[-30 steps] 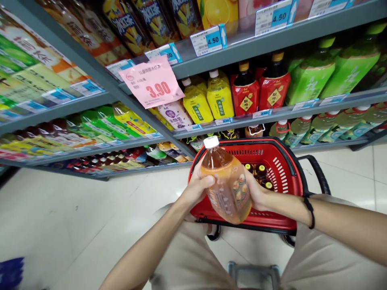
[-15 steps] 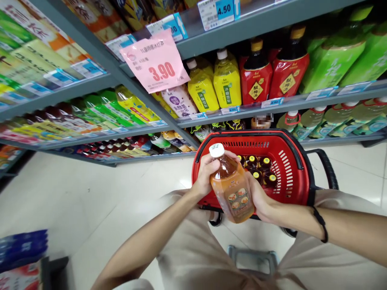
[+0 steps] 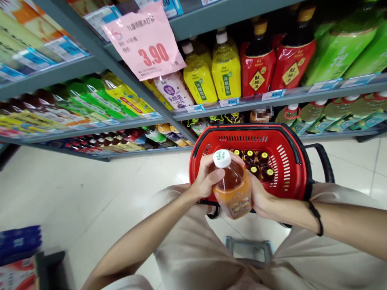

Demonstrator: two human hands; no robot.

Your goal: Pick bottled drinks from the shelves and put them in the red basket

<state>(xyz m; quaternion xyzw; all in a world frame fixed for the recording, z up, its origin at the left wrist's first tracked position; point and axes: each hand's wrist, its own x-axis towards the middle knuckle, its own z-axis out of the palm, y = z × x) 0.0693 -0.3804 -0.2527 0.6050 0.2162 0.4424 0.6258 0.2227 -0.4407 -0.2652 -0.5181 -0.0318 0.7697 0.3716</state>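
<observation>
A grey shelf (image 3: 236,14), stocked with drinks on several levels, fills the upper part of the view, above a pale tiled floor (image 3: 105,193). The person's light trousers (image 3: 187,245) spread across the bottom. Beyond the knees, just in front of the shelf, stands a red basket (image 3: 298,177) with a black rim and handle. A pink sign (image 3: 145,44) reading 3.90 hangs at the shelf edge, near some yellow bottles (image 3: 226,78).

The orange-brown bottle (image 3: 232,189) is held cap-up over the basket's near edge. The left hand (image 3: 205,175) has its fingers wrapped around the bottle's shoulder, thumb on the near side; the right hand (image 3: 260,195) grips the other side lower down, its fingertips hidden. Small dark bottles (image 3: 264,157) with yellow caps stand in the basket. A black band (image 3: 316,217) circles the right wrist. The held bottle's cap (image 3: 222,158) is white.
</observation>
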